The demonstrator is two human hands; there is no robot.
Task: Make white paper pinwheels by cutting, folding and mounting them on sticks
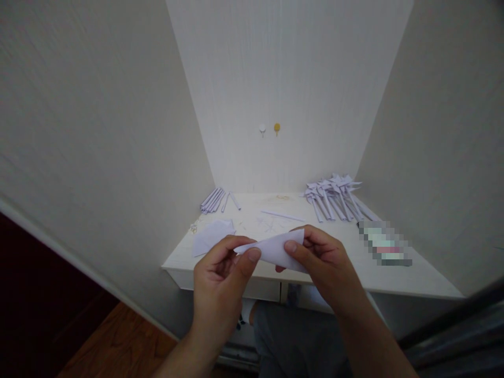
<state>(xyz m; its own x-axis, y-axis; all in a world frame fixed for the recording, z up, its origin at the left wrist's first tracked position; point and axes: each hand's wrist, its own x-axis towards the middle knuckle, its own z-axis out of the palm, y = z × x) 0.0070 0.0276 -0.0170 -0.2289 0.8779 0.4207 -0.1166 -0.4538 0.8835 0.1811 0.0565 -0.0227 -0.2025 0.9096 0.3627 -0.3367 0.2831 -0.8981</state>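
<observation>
Paper [275, 249], white and folded to a point, pinched by both hands.

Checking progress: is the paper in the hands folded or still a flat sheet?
Folded: the paper tapers to a point at the left hand, with the right hand pinching its wide end.

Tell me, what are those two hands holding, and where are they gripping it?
A folded white paper: the left hand pinches its pointed left end, the right hand grips its wider right end.
</observation>
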